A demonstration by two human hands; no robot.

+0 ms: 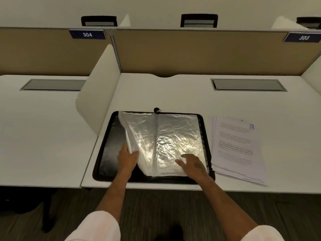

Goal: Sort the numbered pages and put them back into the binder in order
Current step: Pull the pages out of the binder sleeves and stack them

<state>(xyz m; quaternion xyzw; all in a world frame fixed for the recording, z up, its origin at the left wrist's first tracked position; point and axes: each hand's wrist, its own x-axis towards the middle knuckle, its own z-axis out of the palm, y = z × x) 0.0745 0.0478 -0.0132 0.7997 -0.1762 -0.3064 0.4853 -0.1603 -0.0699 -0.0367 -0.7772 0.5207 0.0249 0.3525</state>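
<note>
White counter in a study carrel bears the open black zip binder at its near edge. The left hand grips a lifted bunch of clear plastic sleeves left of the spine. The right hand, fingers spread, rests flat on the sleeves right of it. Numbered pages, an 8 on top, lie stacked just right of the binder.

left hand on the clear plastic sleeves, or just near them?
Touching. The head view shows the left hand gripping the raised edge of the plastic sleeves, thumb over the top, above the left half of the binder.
</note>
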